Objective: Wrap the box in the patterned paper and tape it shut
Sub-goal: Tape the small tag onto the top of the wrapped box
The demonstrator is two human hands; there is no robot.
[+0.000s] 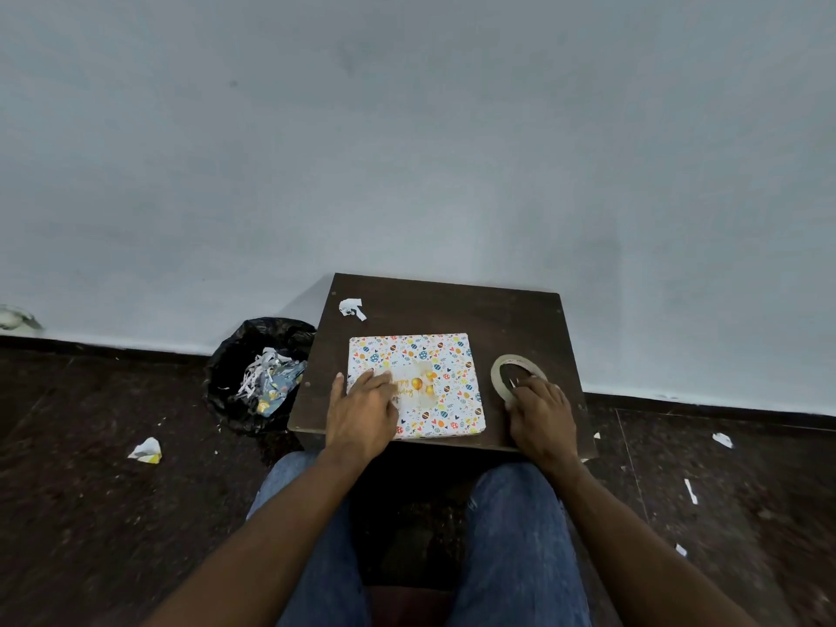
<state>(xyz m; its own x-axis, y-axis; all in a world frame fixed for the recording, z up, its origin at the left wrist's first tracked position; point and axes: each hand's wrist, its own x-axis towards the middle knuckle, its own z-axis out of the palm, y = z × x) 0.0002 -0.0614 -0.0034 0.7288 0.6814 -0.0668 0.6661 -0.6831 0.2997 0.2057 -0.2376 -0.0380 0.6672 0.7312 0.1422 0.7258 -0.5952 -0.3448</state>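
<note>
A flat box [445, 368] wrapped in white paper with coloured balloons and hearts lies on the small dark wooden table [452, 310]. A strip of clear tape crosses its top near a gold "Happy Birthday" print. My left hand [362, 411] rests flat on the box's near left part, fingers straight. To the right of the box lies a roll of beige tape [500, 371]. My right hand [540, 411] grips the roll's near edge, fingers curled over the rim.
A scrap of white paper [352, 307] lies at the table's back left. A black bin bag [258, 373] with paper offcuts stands left of the table. More scraps [145, 451] dot the dark floor. A grey wall is behind.
</note>
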